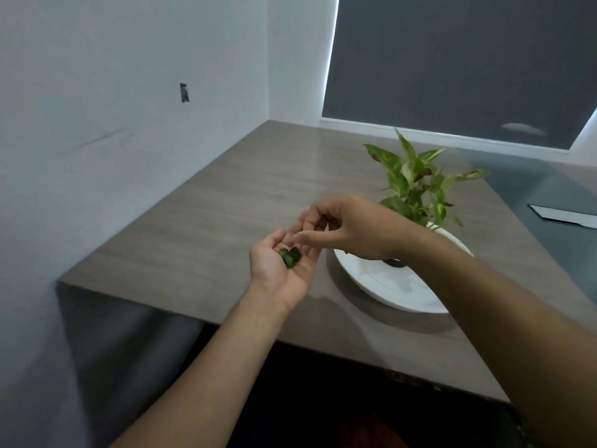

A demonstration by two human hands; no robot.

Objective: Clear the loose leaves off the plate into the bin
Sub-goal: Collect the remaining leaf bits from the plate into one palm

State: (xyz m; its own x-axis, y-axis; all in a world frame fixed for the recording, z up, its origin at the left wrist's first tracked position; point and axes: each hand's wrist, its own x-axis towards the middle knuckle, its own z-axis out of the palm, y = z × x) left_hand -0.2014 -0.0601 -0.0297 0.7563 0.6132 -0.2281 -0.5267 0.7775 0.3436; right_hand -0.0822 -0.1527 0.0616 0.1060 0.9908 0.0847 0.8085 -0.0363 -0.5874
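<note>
A: Start with what is nearest, low in the centre of the frame. What do the hands show?

B: The left hand (284, 266) lies palm up, fingers loosely spread and cupped, above the near part of the table (181, 227). A small clump of dark green leaves (290, 257) rests in the palm; the hand is not closed round them. The right hand (342, 227) hovers just above and beyond it, fingers loosely curled with the forefinger stretched towards the left fingertips. I cannot tell whether it pinches another leaf.

A: So the leaves are off the plate?

B: These ones are, in the left palm. The white plate (397, 289) sits just right of the hands, partly behind the right forearm. What I can see of it looks bare, though a dark spot shows at the wrist's edge and the forearm hides more.

A: How should this step be done well?

B: I judge it a gathering step. Keep the left palm level and cupped so the light leaves do not slide off, and drop anything the right fingers carry low into the palm rather than from a height. Then check the hidden part of the plate before leaving.

A: And farther back?

B: A potted plant (416, 182) stands at the plate's far side, right of centre. Beyond are the wall and a dark window blind (468, 66), upper right. No bin is in view, so closing the palm gently before carrying seems wise.
</note>
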